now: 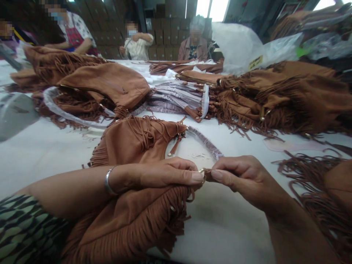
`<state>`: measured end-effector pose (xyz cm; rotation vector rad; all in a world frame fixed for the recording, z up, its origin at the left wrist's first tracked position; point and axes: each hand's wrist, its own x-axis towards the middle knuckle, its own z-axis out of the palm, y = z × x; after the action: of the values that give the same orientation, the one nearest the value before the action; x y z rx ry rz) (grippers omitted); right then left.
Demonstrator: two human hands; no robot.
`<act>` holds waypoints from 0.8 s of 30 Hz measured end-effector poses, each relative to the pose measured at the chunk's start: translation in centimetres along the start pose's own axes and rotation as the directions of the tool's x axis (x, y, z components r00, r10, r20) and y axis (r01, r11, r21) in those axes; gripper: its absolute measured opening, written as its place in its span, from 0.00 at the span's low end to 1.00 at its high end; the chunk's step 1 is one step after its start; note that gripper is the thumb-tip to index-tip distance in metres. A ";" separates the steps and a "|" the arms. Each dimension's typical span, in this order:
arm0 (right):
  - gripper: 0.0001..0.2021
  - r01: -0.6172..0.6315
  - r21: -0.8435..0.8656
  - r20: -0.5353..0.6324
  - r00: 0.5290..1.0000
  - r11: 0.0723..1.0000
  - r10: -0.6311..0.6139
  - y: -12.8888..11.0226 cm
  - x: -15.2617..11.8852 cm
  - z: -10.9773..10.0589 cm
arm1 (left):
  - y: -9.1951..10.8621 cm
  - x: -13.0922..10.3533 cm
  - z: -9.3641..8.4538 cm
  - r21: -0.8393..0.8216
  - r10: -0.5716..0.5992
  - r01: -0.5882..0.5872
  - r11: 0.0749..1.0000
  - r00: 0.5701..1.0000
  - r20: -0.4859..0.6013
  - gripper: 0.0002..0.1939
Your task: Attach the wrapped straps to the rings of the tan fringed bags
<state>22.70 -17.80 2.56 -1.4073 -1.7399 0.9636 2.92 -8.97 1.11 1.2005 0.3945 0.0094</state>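
Bag (121, 143), brown and fringed, lies directly before the wearer, its near part under the left forearm. Taken as landmark.

Left hand (170, 174): across the bag, thumb and fingers pinching a gold-coloured metal ring (204, 175) at the bag's right edge. Right hand (242, 172): just right of the bag, thumb and forefinger gripping a short brown tab (210, 175) that meets the ring. How far tab and ring are engaged: cannot tell, fingertips cover it. A wrapped strap (205, 143) curves from the bag's far corner toward the right hand; the tab is probably its end. Two-sided pinch looks meant to steady the ring while the tab is handled; the forearm likely helps keep the soft bag from sliding. Wrapping presumably guards the strap from scuffs. Zip pull (174, 146) hangs loose at the bag's far right.

Around it: white table (228, 227), faintly marked. Beyond the bag, a bundle of wrapped straps (176, 97), seemingly laid together for easy reach. Beyond and left, heaped brown bags (110, 80); beyond and right, a second heap (302, 88). Well right of the bag, another fringed piece (335, 183), cut off by the view.

Room, far beyond the bag: co-workers at the table's other side, stacked cartons (170, 35), clear plastic sheeting (236, 44), bright window (217, 9).
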 end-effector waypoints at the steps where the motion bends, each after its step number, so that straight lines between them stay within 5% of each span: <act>1: 0.14 0.020 -0.022 -0.002 1.000 1.000 -0.020 -0.1 -0.1 0.0 | 0.0 -0.1 0.0 0.011 0.001 -0.001 1.000 1.000 0.001 0.12; 7: 0.11 0.164 -0.007 0.080 0.983 0.986 -0.163 -0.1 -0.4 0.2 | -0.2 0.3 -0.8 -0.108 -0.097 0.114 0.988 0.984 0.151 0.14; 14: 0.12 -0.001 0.253 0.193 0.980 0.967 -0.050 0.3 0.2 0.8 | -1.1 1.0 -2.4 -0.163 -0.066 0.130 0.978 0.935 0.348 0.15; 18: 0.13 -0.041 0.195 0.244 0.970 0.980 -0.008 0.5 0.4 0.9 | -1.3 1.2 -2.7 -0.073 -0.028 0.056 0.996 0.941 0.336 0.15; 24: 0.13 0.129 0.024 0.236 0.963 0.991 -0.131 -1.1 0.6 0.8 | -1.1 1.1 -1.5 -0.090 -0.034 0.071 0.993 0.931 0.363 0.13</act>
<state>21.40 -17.45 3.18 -1.1940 -1.9735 1.1015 3.29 -7.77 -0.65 1.0634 0.1005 -0.2333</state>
